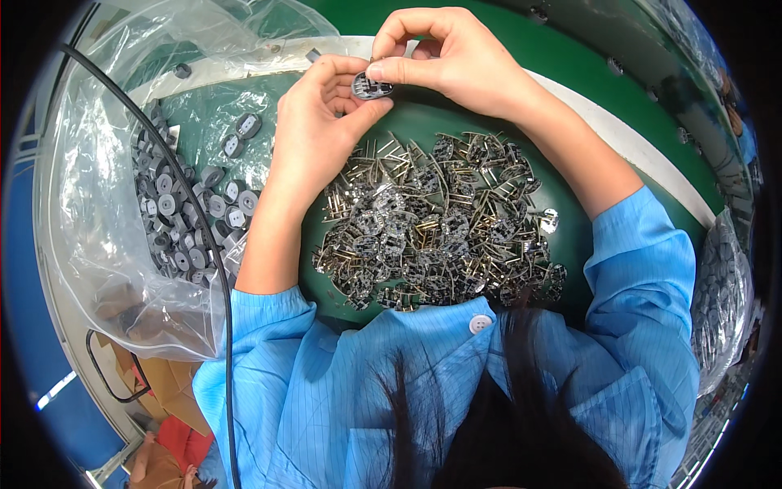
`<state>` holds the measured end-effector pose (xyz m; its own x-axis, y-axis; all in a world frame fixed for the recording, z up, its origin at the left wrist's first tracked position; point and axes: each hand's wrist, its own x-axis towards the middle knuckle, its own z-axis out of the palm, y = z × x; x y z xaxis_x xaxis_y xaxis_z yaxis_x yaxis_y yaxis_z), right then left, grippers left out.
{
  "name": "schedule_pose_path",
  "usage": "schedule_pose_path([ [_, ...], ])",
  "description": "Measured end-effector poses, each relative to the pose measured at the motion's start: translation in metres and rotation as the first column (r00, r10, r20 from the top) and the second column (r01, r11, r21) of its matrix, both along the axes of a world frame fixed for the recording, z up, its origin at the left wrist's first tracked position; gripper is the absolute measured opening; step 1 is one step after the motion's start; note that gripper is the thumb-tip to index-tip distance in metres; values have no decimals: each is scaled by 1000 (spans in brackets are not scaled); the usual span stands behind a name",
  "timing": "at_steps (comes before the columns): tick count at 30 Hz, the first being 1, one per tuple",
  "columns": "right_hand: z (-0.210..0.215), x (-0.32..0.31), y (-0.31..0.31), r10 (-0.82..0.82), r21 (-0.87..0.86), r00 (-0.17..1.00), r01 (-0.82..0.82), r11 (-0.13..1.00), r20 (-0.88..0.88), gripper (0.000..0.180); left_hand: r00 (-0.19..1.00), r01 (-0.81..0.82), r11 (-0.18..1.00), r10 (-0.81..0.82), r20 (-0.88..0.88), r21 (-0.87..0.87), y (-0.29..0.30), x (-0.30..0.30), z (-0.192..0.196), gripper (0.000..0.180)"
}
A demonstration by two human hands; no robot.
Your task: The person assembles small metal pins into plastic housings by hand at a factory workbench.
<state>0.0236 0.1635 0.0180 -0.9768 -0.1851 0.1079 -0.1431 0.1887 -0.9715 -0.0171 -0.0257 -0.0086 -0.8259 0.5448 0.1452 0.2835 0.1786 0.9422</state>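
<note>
At far side of green worktop (572, 196), head view: your left hand (314, 122) pinching grey round piece (373, 88), dark inside showing, thumb below, fingers behind. Your right hand (464, 69) gripping same piece at upper edge, thumb on top. Piece held up beyond heap of pinned circuit boards (432, 220); loose grey housings (166, 204) lie left, by clear bag (94, 253). Best handling, probably: brace rim with left, press evenly with right, bend nothing. Brands, labels, writing: none legible.

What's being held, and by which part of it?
A round, grey, plastic-looking piece, by its rim, in the left hand; the right hand touches its upper edge.
</note>
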Motion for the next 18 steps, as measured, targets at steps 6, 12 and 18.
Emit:
schedule_pose_path([
  [6,-26,-15,4,98,259,440,324,910,-893,15,996,48,999,-48,-73,-8,4,6,2,36],
  [12,15,7,-5,-18,349,977,94,933,-215,14,971,-16,989,-19,-238,-146,0,10,10,33],
  [18,10,15,-12,139,481,682,341,808,-718,16,977,-24,988,-9,-212,-151,2,11,7,32],
])
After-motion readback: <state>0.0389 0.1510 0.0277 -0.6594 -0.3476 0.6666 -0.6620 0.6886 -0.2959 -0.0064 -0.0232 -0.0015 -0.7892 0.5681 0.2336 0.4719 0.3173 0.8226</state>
